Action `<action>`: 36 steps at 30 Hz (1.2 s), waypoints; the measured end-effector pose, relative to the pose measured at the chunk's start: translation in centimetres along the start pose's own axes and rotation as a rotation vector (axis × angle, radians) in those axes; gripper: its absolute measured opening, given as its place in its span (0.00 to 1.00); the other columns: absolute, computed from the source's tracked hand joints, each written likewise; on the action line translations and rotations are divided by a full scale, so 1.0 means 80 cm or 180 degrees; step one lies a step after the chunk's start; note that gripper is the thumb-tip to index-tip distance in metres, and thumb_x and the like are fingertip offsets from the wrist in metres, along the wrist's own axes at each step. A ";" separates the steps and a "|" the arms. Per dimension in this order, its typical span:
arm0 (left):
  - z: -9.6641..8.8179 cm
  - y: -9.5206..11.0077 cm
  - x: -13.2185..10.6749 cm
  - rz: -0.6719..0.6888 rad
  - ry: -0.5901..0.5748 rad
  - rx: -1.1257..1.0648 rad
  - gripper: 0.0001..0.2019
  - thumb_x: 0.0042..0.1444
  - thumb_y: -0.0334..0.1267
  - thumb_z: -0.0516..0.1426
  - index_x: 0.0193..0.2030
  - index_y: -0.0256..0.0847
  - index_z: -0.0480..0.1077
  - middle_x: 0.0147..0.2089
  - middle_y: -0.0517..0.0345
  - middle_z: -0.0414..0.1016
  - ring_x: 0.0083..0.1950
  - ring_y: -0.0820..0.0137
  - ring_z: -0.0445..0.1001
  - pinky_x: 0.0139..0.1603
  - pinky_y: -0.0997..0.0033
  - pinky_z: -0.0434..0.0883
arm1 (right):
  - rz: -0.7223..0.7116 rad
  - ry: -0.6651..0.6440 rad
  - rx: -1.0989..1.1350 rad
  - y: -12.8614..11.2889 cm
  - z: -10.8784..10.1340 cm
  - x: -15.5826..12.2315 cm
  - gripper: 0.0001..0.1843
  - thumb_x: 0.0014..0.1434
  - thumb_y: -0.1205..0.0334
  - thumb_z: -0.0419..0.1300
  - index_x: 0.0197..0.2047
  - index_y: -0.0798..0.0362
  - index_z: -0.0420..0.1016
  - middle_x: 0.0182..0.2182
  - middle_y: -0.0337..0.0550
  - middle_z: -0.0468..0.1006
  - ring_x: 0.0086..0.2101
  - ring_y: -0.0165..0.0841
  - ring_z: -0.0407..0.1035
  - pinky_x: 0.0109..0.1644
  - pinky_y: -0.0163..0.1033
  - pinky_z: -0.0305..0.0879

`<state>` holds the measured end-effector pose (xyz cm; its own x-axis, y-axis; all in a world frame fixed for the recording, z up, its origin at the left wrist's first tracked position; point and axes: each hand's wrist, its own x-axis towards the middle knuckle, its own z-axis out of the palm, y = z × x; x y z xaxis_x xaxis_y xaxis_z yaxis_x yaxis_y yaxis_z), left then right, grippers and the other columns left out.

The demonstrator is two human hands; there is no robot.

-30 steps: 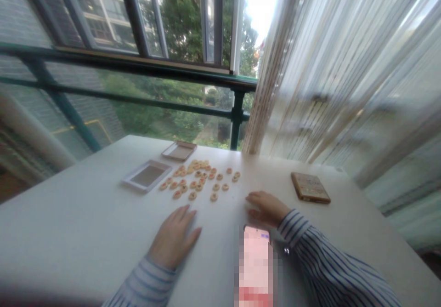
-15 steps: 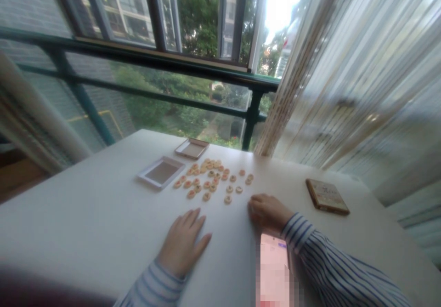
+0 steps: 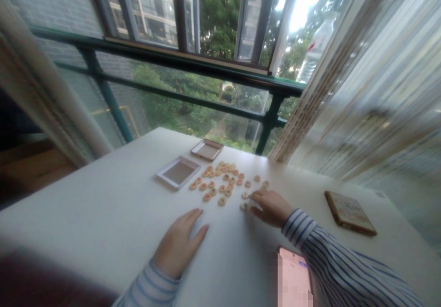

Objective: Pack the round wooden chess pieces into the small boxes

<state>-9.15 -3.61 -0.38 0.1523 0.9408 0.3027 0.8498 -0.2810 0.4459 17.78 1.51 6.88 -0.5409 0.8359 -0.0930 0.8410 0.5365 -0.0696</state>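
Many round wooden Chinese chess pieces, with red or dark marks, lie scattered on the white table. My right hand reaches over the right edge of the spread, thumb apart from the fingers. Its fingertips are at one chess piece; whether they touch it I cannot tell. Another piece lies just left of the thumb, and the hand may cover more. My left hand rests flat on the table in front of the pieces, fingers stretched out, holding nothing.
Behind the pieces lie a white shallow tray and a brown-rimmed one. A flat wooden box lies at the right. A phone lies by my right forearm. Beyond are a green railing and curtains.
The view has swung, so the scene sits further right. My right hand has moved left onto the pieces' edge, and its curled fingers have opened. My left hand stays on the table.
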 end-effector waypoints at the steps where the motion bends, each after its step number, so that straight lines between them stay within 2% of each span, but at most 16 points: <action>1: -0.004 -0.005 0.002 -0.0133 0.0053 -0.0056 0.23 0.52 0.49 0.49 0.50 0.38 0.66 0.51 0.50 0.70 0.52 0.64 0.67 0.54 0.62 0.64 | 0.0002 -0.0011 -0.0007 -0.004 -0.003 0.009 0.17 0.56 0.58 0.49 0.48 0.53 0.65 0.44 0.49 0.71 0.44 0.38 0.64 0.45 0.40 0.56; 7: -0.032 -0.041 0.013 -0.0800 0.0240 -0.0409 0.24 0.51 0.49 0.50 0.51 0.37 0.64 0.50 0.51 0.70 0.48 0.65 0.70 0.49 0.66 0.68 | 0.0124 -0.0088 -0.0136 -0.029 -0.020 0.074 0.15 0.57 0.56 0.48 0.44 0.51 0.68 0.40 0.48 0.73 0.39 0.38 0.66 0.41 0.40 0.57; 11: -0.043 -0.076 0.027 -0.1269 0.0362 -0.0750 0.26 0.50 0.50 0.50 0.51 0.36 0.63 0.46 0.50 0.72 0.44 0.65 0.72 0.44 0.68 0.70 | 0.0098 -0.0063 -0.0100 -0.043 -0.025 0.120 0.15 0.58 0.56 0.47 0.40 0.52 0.70 0.37 0.47 0.73 0.37 0.35 0.67 0.37 0.36 0.58; 13: -0.046 -0.097 0.037 -0.1442 0.0413 -0.0892 0.27 0.49 0.51 0.51 0.52 0.35 0.62 0.47 0.49 0.72 0.44 0.66 0.72 0.44 0.69 0.70 | 0.0118 -0.0043 -0.0079 -0.050 -0.024 0.143 0.14 0.57 0.58 0.47 0.38 0.53 0.71 0.37 0.47 0.74 0.37 0.35 0.67 0.37 0.36 0.58; 18: -0.050 -0.143 0.072 -0.1738 0.0594 -0.0788 0.26 0.49 0.50 0.51 0.53 0.38 0.61 0.51 0.49 0.69 0.45 0.65 0.72 0.45 0.69 0.69 | 0.0243 0.0019 0.0006 -0.064 -0.018 0.197 0.16 0.58 0.58 0.44 0.40 0.51 0.71 0.39 0.47 0.73 0.39 0.35 0.67 0.40 0.38 0.58; 21: -0.055 -0.161 0.092 -0.1863 0.0599 -0.0594 0.27 0.50 0.49 0.50 0.54 0.35 0.60 0.52 0.47 0.69 0.46 0.65 0.72 0.47 0.70 0.67 | 0.0320 -0.0012 0.0068 -0.070 -0.013 0.224 0.16 0.58 0.58 0.44 0.41 0.50 0.70 0.39 0.46 0.74 0.39 0.37 0.67 0.38 0.39 0.60; 27: -0.061 -0.176 0.116 -0.2070 0.0508 -0.0196 0.27 0.49 0.49 0.50 0.52 0.33 0.64 0.49 0.44 0.70 0.49 0.61 0.70 0.49 0.67 0.65 | 0.0399 -0.0103 0.0126 -0.080 -0.006 0.261 0.14 0.56 0.63 0.48 0.44 0.51 0.69 0.41 0.49 0.73 0.42 0.37 0.67 0.41 0.38 0.61; 34: -0.063 -0.178 0.134 -0.2054 0.0436 -0.0081 0.21 0.49 0.44 0.49 0.46 0.34 0.68 0.47 0.44 0.72 0.49 0.59 0.70 0.48 0.66 0.64 | 0.0314 -0.0128 0.0125 -0.092 -0.005 0.279 0.14 0.54 0.65 0.50 0.43 0.53 0.70 0.42 0.51 0.73 0.43 0.39 0.67 0.42 0.39 0.63; 36: -0.062 -0.180 0.138 -0.2009 0.0418 -0.0096 0.18 0.49 0.43 0.50 0.42 0.36 0.71 0.45 0.47 0.74 0.47 0.60 0.70 0.47 0.67 0.65 | 0.0283 -0.0118 0.0144 -0.095 -0.003 0.283 0.14 0.54 0.65 0.50 0.42 0.53 0.71 0.42 0.51 0.73 0.43 0.39 0.67 0.41 0.40 0.63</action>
<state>-22.22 9.84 0.74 -0.4369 0.8965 0.0741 0.7408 0.3118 0.5950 -0.83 16.40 5.52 -0.4648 0.8747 -0.1374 0.8849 0.4539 -0.1043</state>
